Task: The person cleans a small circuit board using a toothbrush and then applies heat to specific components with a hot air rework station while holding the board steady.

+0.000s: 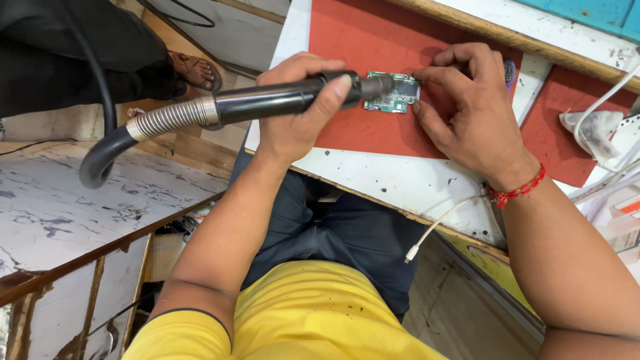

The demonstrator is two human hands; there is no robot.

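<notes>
1. Head view, looking down: left hand (298, 110) is wrapped around a black hot-air wand (280, 101), grip closed on the barrel, thumb lying along the top.
2. Wand nozzle points right, its tip over the left edge of a small green circuit board (395, 94); whether the tip touches the board cannot be told.
3. Corrugated metal collar and black hose (107, 150) trail from the wand's rear, off to the left and curving down.
4. Board lies flat on a red mat (373, 40) on the white desk (373, 177).
5. Right hand (470, 110) rests on the mat; fingertips pressed against the board's right edge and upper corner, pinning it in place. Red thread band (517, 191) on that wrist.
6. White cable (437, 227) hangs over the desk's near edge, plug dangling.
7. Another person's sandalled foot (197, 70) on the floor, upper left.
</notes>
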